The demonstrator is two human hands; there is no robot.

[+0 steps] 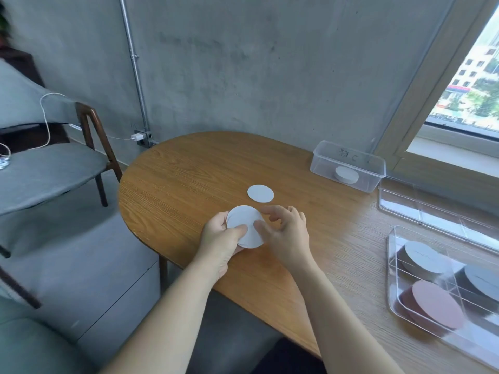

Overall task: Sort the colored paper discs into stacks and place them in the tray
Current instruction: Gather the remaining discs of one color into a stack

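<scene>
White discs point(243, 217) sit stacked in the left hand point(218, 244), whose thumb curls over the top. The right hand point(289, 236) is beside them, fingers loosely spread, thumb touching the stack. A single disc point(260, 193) lies on the tabletop point(175, 184) just beyond both hands.

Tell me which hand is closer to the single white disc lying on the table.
Right. The right hand is just short of the single disc; the left hand sits farther back and left, gripping a stack.
</scene>
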